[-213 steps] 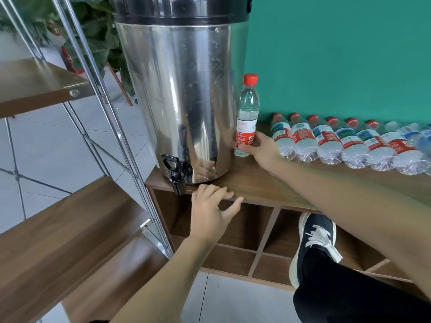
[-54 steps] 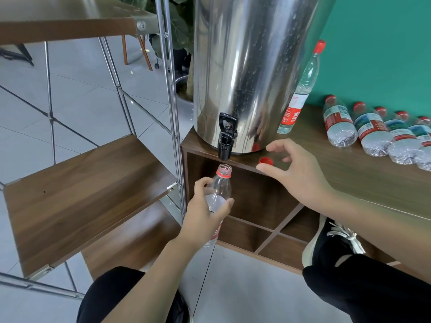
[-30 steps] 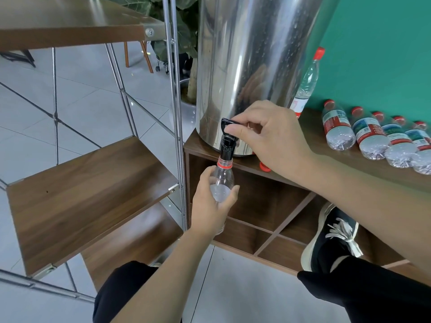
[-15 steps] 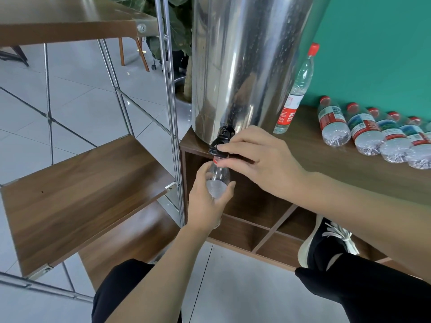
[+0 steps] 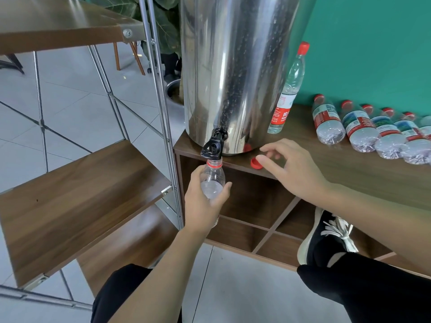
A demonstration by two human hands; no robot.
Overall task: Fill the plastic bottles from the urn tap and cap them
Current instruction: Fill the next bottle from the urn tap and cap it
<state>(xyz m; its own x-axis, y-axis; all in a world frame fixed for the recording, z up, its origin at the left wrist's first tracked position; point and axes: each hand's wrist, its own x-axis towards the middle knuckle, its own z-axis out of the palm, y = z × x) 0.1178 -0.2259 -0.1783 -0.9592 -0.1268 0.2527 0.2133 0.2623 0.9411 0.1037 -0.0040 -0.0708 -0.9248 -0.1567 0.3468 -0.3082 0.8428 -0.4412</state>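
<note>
Bottle placement makes sense here: the left hand (image 5: 205, 201) wraps the clear plastic bottle (image 5: 212, 180) and parks its open mouth right under the black urn tap (image 5: 213, 145), so water lands inside, I'd guess. Fingers and thumb curl snug round the body. The right hand (image 5: 291, 169) hovers loosely spread, holding nothing, fingertips just right of the loose red screw cap (image 5: 256, 163) on the wooden cabinet top (image 5: 349, 166), probably ready for capping.
</note>
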